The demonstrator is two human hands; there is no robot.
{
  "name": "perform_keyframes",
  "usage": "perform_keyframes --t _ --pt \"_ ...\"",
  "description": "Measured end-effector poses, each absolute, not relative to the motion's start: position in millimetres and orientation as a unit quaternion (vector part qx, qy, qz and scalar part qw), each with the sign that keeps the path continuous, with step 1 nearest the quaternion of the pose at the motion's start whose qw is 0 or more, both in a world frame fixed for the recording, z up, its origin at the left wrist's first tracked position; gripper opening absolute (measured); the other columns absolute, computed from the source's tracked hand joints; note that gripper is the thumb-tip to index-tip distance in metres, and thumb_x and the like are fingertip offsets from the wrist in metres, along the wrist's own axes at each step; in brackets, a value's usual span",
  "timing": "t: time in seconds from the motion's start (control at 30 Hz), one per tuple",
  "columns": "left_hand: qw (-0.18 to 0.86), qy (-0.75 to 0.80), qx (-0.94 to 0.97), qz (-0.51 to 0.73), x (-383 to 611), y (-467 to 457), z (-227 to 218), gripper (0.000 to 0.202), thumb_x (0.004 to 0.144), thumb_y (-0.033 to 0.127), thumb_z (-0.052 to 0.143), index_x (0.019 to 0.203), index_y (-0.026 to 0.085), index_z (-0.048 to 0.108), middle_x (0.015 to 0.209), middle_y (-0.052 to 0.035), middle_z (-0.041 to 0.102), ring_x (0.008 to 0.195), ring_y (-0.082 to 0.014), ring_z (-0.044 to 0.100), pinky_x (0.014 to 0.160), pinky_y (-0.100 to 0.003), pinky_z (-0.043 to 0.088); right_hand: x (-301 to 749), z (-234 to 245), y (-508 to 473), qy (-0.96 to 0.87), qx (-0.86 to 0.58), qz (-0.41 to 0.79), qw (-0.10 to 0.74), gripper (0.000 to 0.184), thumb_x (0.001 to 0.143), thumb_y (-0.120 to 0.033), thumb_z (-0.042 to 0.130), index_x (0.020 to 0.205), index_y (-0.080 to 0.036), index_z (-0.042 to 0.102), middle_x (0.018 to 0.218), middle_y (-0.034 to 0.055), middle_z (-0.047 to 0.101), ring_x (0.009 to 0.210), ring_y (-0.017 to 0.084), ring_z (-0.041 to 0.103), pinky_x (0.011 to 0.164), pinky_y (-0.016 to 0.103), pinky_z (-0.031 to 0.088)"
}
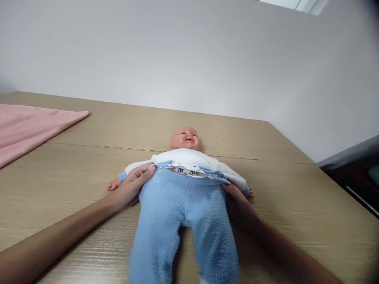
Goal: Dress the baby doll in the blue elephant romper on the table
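A baby doll lies on its back on the wooden table, its head pointing away from me. It wears a white top with blue trim and a printed front, and fleecy light-blue trousers. At the doll's waist on the left, my left hand pinches the edge of the clothes, thumb on top. On the opposite side, my right hand has its thumb against the blue edge at the waist; its other fingers are hidden, apparently beneath the clothing. The top's hem is rumpled over the waistband.
A pink cloth is spread on the table at the far left. Behind the table rises a pale wall. Past the right edge stands a dark object, only partly in view.
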State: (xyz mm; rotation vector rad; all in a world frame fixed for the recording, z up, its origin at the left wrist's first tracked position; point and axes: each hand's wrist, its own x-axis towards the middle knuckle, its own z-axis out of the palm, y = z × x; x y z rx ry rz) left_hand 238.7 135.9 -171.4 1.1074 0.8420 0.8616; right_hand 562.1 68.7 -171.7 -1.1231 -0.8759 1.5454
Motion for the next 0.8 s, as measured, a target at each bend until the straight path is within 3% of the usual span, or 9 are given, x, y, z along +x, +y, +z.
perform_keyframes --t 0.1,0.2,0.33,0.43,0.5,0.6,0.7,0.8 --pt "0.661 0.382 0.508 0.398 237.4 139.6 -166.6 0.050 0.087 0.067 0.081 0.102 0.020 0.074 0.082 -0.0004 0.064 0.068 -0.0154 0.050 0.064 -0.025 0.039 562.0 -166.3 67.8 -0.412 -0.461 0.641 0.456 0.039 0.090 -0.063 0.076 0.106 -0.028 0.078 0.109 0.0064 0.079 0.112 0.032 0.070 0.101 0.044 0.055" --pt "0.636 0.370 0.557 0.386 232.1 141.3 -161.6 0.040 0.090 0.058 0.082 0.104 0.022 0.072 0.095 -0.0021 0.067 0.085 -0.0194 0.058 0.078 -0.027 0.046 567.1 -165.1 68.2 -0.527 -0.515 0.529 0.421 0.038 0.093 -0.063 0.075 0.097 -0.026 0.070 0.096 0.0033 0.069 0.094 0.025 0.063 0.086 0.036 0.052" --pt "0.585 0.381 0.603 0.386 225.9 140.4 -150.0 0.040 0.098 0.062 0.071 0.090 0.022 0.067 0.085 0.0002 0.057 0.081 -0.0188 0.050 0.076 -0.028 0.043 569.6 -155.6 65.4 -0.641 -0.563 0.362 0.377 0.042 0.099 -0.061 0.071 0.085 -0.024 0.057 0.082 -0.0009 0.054 0.079 0.019 0.052 0.073 0.032 0.042" --pt "0.564 0.395 0.625 0.368 224.5 141.3 -137.6 0.043 0.099 0.064 0.067 0.084 0.023 0.066 0.083 0.0004 0.055 0.079 -0.0192 0.048 0.074 -0.028 0.041 564.1 -138.9 64.3 -0.684 -0.552 0.316 0.357 0.034 0.102 -0.059 0.067 0.103 -0.025 0.064 0.093 0.0010 0.064 0.089 0.021 0.060 0.082 0.033 0.046" --pt "0.554 0.402 0.637 0.354 224.9 142.3 -130.9 0.040 0.099 0.063 0.068 0.088 0.025 0.070 0.089 -0.0012 0.060 0.087 -0.0214 0.053 0.081 -0.029 0.044 558.9 -126.5 67.3 -0.712 -0.547 0.294 0.327 0.034 0.103 -0.058 0.066 0.118 -0.028 0.068 0.107 0.0034 0.071 0.100 0.024 0.064 0.092 0.037 0.047" --pt "0.535 0.417 0.643 0.356 226.7 142.8 -127.9 0.039 0.099 0.063 0.069 0.089 0.025 0.072 0.094 -0.0022 0.063 0.095 -0.0228 0.055 0.090 -0.030 0.045 552.1 -112.4 79.2 -0.739 -0.537 0.252 0.319 0.031 0.102 -0.057 0.067 0.105 -0.027 0.074 0.107 0.0060 0.071 0.105 0.027 0.063 0.099 0.041 0.046" --pt "0.524 0.433 0.625 0.383 230.7 141.5 -131.7 0.041 0.101 0.064 0.066 0.094 0.024 0.070 0.094 -0.0007 0.061 0.091 -0.0199 0.053 0.083 -0.028 0.043 547.5 -107.9 98.1 -0.690 -0.499 0.353 0.389 0.036 0.103 -0.061 0.064 0.093 -0.026 0.067 0.102 0.0054 0.069 0.103 0.025 0.063 0.096 0.038 0.049" --pt "0.527 0.414 0.598 0.440 236.5 140.9 -136.3 0.044 0.101 0.066 0.067 0.097 0.023 0.066 0.092 0.0008 0.060 0.087 -0.0169 0.052 0.079 -0.026 0.043 542.9 -108.9 118.1 -0.585 -0.496 0.500 0.402 0.044 0.105 -0.067 0.055 0.092 -0.026 0.057 0.082 -0.0003 0.064 0.076 0.018 0.059 0.075 0.031 0.049"
